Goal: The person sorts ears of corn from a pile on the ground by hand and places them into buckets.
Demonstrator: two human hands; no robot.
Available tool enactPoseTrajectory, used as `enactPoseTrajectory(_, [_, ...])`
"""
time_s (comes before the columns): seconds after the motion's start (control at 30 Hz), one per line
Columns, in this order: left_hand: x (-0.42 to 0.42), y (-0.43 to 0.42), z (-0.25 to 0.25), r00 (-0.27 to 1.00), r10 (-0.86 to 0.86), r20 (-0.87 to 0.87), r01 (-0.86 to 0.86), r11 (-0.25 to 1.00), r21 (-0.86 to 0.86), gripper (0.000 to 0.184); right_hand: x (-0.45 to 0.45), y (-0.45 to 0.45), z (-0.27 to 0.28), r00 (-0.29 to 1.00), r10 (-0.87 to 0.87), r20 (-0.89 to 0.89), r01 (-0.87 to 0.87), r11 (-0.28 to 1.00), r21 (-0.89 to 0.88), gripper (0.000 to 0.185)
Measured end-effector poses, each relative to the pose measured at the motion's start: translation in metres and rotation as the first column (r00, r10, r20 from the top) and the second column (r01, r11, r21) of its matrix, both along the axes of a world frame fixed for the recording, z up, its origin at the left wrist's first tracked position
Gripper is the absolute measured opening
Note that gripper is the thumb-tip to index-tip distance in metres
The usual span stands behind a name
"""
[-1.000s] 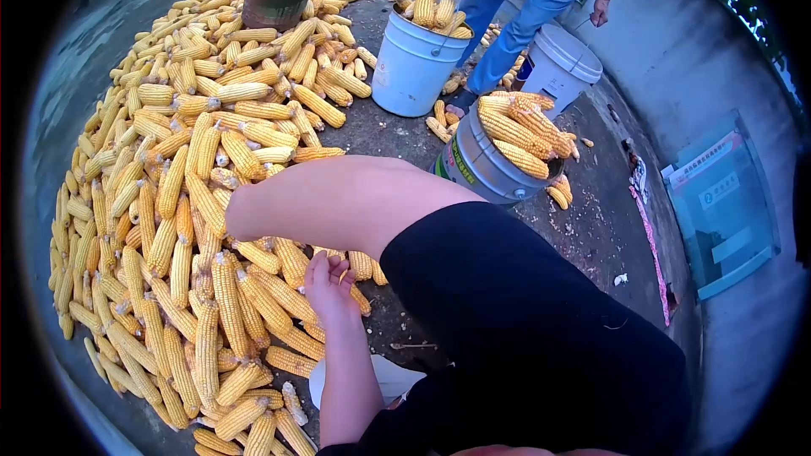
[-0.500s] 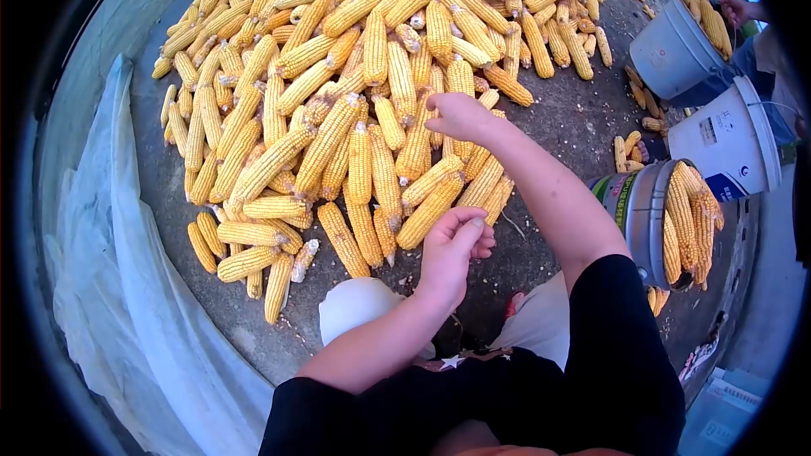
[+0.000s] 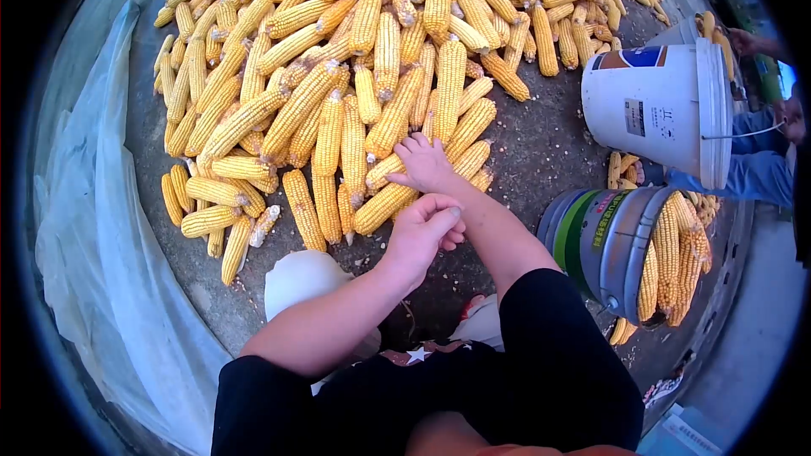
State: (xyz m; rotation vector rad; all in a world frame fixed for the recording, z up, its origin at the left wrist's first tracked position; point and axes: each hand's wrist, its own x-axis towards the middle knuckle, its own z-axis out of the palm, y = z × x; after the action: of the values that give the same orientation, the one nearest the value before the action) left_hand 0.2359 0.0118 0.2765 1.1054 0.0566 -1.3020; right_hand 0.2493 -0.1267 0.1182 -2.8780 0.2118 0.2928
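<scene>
Head view: a corn cob [image 3: 384,208] lies at the pile's [image 3: 387,55] near edge, just beside the right hand [image 3: 425,165], its fingers spread over cobs, gripping none. It should prove stiff, fairly light and knobbly, best held around the middle. The left hand [image 3: 420,232] curls loosely; I can't tell whether it holds anything. Rightward stands a metal bucket [image 3: 621,241].

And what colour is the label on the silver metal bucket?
The label is mostly green, clearest in the head view.
</scene>
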Motion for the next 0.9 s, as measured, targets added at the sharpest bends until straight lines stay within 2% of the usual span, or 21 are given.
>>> enactPoseTrajectory(0.13, [0.001,-0.005,-0.001,0.999,-0.023,0.036,0.022,0.999,0.025,0.014,0.0,0.003,0.012,0.996,-0.047,-0.07,0.05,0.998,0.042,0.064])
enactPoseTrajectory(0.2, [0.004,-0.009,-0.005,0.998,-0.015,0.054,0.014,1.0,0.022,0.013,0.001,0.004,0.018,0.991,-0.057,-0.12,0.063,0.997,0.041,0.052])
enactPoseTrajectory(0.23, [0.007,-0.014,-0.006,0.997,-0.032,0.063,0.033,0.999,-0.001,0.013,0.001,0.004,0.02,0.991,-0.078,-0.11,0.081,0.997,0.019,0.052])
enactPoseTrajectory(0.3, [0.013,-0.016,-0.008,0.997,0.049,0.064,-0.051,0.998,0.022,0.012,0.005,0.006,0.02,0.976,-0.115,-0.185,0.127,0.99,0.056,0.04])
enactPoseTrajectory(0.33, [0.015,-0.019,-0.008,0.996,0.053,0.066,-0.054,0.998,0.014,0.012,0.006,0.003,0.018,0.977,-0.113,-0.182,0.123,0.991,0.048,0.04])
enactPoseTrajectory(0.4, [0.016,-0.022,-0.008,0.995,0.095,0.029,-0.095,0.995,-0.017,0.012,0.005,-0.002,0.022,0.974,-0.136,-0.18,0.165,0.974,0.157,0.034])
enactPoseTrajectory(0.47, [0.016,-0.026,-0.003,0.996,0.091,0.018,-0.091,0.996,-0.024,0.012,0.001,-0.008,0.024,0.971,-0.125,-0.204,0.16,0.974,0.163,0.032])
enactPoseTrajectory(0.57, [0.017,-0.025,0.001,0.996,0.088,0.012,-0.087,0.996,-0.032,0.012,-0.005,-0.01,0.025,0.986,-0.097,-0.137,0.12,0.977,0.177,0.032])
enactPoseTrajectory(0.67, [0.024,-0.024,0.004,0.993,0.117,0.011,-0.117,0.992,-0.049,0.012,0.0,-0.019,0.032,0.96,-0.097,-0.262,0.133,0.984,0.12,0.034])
enactPoseTrajectory(0.7, [0.028,-0.023,0.005,0.989,0.147,0.006,-0.146,0.987,-0.07,0.012,-0.001,-0.021,0.034,0.959,-0.073,-0.276,0.105,0.989,0.105,0.034])
enactPoseTrajectory(0.73, [0.032,-0.021,0.007,0.984,0.178,0.002,-0.177,0.98,-0.087,0.012,0.001,-0.022,0.05,0.93,-0.039,-0.366,0.062,0.997,0.054,0.037])
enactPoseTrajectory(0.77, [0.037,-0.019,0.008,0.98,0.2,-0.005,-0.199,0.975,-0.099,0.013,0.0,-0.023,0.062,0.885,-0.053,-0.463,0.107,0.99,0.091,0.038])
enactPoseTrajectory(0.8, [0.041,-0.017,0.011,0.976,0.215,-0.012,-0.216,0.973,-0.077,0.013,-0.003,-0.026,0.067,0.832,-0.081,-0.548,0.209,0.962,0.175,0.05])
enactPoseTrajectory(0.87, [0.05,-0.014,0.017,0.962,0.273,-0.018,-0.273,0.949,-0.156,0.014,-0.031,-0.035,0.04,0.905,0.077,-0.419,0.046,0.96,0.275,0.065])
enactPoseTrajectory(0.9, [0.054,-0.013,0.015,0.954,0.299,0.004,-0.29,0.931,-0.22,0.015,-0.039,-0.028,0.039,0.902,0.092,-0.421,0.035,0.958,0.285,0.065])
